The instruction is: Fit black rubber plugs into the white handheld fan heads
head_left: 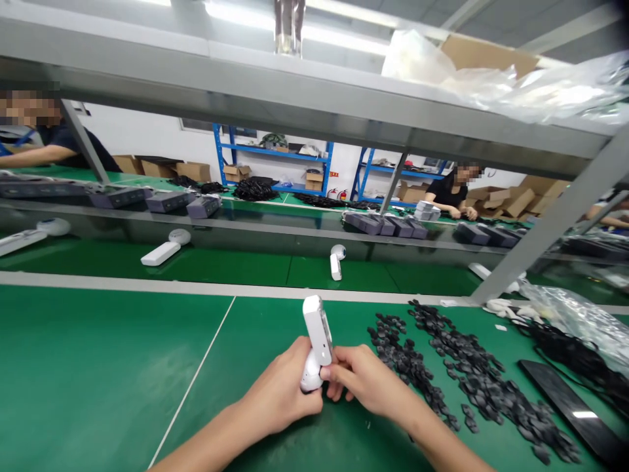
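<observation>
A white security camera [317, 334] with a rounded head and a long flat body stands upright between my hands, its body pointing up. My left hand [287, 387] is closed around the rounded lower part. My right hand [361, 380] meets its right side, thumb and fingers pinched together at the joint of head and body. Whatever lies between those right fingertips, if anything, is hidden. To the right, many small black rubber pieces [479, 373] lie in two loose strips on the green table [118, 367].
Similar white cameras [162, 253] lie on the green belt [255, 265] beyond the table edge. A slanted metal post [545, 226] rises at right, near black cables [572, 351] and a dark flat phone-like slab [572, 406]. A metal shelf [295, 98] crosses overhead. Two co-workers sit across.
</observation>
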A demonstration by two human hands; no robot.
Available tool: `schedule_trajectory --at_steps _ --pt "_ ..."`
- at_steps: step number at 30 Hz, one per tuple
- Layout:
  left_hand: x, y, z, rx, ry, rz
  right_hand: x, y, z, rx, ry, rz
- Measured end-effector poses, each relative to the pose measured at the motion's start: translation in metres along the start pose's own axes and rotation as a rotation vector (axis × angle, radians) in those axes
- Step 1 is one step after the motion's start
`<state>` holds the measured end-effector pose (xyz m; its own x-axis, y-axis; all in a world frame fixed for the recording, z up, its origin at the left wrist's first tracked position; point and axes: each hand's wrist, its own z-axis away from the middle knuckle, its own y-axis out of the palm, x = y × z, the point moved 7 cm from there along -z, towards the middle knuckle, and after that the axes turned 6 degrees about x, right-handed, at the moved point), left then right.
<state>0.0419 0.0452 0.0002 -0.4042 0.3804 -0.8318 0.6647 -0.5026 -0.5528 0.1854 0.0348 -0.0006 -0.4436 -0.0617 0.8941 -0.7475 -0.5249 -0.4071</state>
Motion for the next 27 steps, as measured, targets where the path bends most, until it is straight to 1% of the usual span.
schedule_trajectory --at_steps 6,9,11,12,13,14,16,17,18,19,20,22,24,25,27 --pt "-0.001 -0.001 -0.004 -0.029 0.03 0.001 0.001 0.0 -0.002 -0.041 -0.07 0.002" --pt "-0.002 0.0 -0.008 -0.01 0.059 0.118 0.004 0.002 -0.007 -0.073 -0.119 -0.009" --pt "0.006 -0.003 -0.014 -0.04 0.003 0.194 0.01 -0.001 -0.009 -0.097 -0.185 0.028" --pt "0.012 -0.008 -0.017 -0.077 -0.046 0.202 0.013 -0.008 -0.009 -0.118 -0.216 0.055" --pt "0.019 -0.014 -0.021 -0.122 -0.096 0.19 0.013 -0.018 -0.008 -0.153 -0.231 0.084" --pt "0.026 -0.023 -0.027 -0.169 -0.139 0.165 0.012 -0.033 -0.006 -0.207 -0.219 0.13" --pt "0.038 -0.047 -0.043 -0.234 -0.195 0.106 0.003 -0.074 0.004 -0.375 -0.13 0.253" --pt "0.044 -0.062 -0.054 -0.265 -0.225 0.077 -0.004 -0.095 0.011 -0.459 -0.065 0.345" --pt "0.05 -0.08 -0.065 -0.299 -0.264 0.045 -0.01 -0.114 0.017 -0.513 -0.022 0.402" --pt "0.056 -0.099 -0.077 -0.337 -0.31 0.006 -0.016 -0.129 0.023 -0.542 0.011 0.452" --pt "0.062 -0.12 -0.088 -0.377 -0.356 -0.037 -0.022 -0.139 0.027 -0.549 0.031 0.485" --pt "0.073 -0.159 -0.109 -0.431 -0.455 -0.137 -0.033 -0.148 0.029 -0.522 0.047 0.525" --pt "0.084 -0.19 -0.125 -0.432 -0.581 -0.235 -0.041 -0.146 0.026 -0.49 0.065 0.561" --pt "0.09 -0.201 -0.13 -0.419 -0.644 -0.275 -0.043 -0.143 0.024 -0.478 0.077 0.574" --pt "0.098 -0.215 -0.139 -0.384 -0.74 -0.334 -0.047 -0.136 0.019 -0.464 0.107 0.592"
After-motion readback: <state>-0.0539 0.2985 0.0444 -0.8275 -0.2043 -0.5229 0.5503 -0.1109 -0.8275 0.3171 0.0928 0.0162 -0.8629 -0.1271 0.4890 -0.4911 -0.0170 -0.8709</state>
